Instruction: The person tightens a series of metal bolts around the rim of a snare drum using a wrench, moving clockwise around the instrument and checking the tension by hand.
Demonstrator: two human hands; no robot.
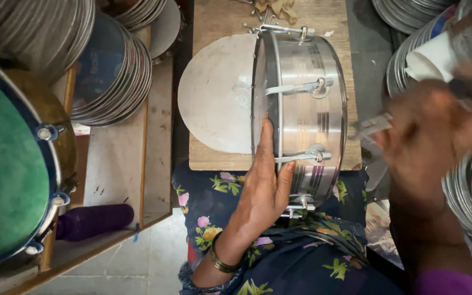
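A shiny steel drum shell (301, 117) stands on its side on a wooden board (219, 16) across the person's lap, its polished wall banded with dark stripes and fitted with metal tension hooks and lugs along the rim. A flat grey metal disc (217, 93) lies on the board just beside it, partly behind the shell's left rim. The left hand (263, 188) lies open against the shell, fingers stretched up along the rim and thumb pressing the wall near a lower hook; it steadies rather than grips. The right hand (424, 142) is a blur to the shell's right, near a small pale strip (371, 127); I cannot tell whether it holds it. Stacks of metal rings (113, 76) sit nearby, and a green-headed drum (6, 158) at far left.
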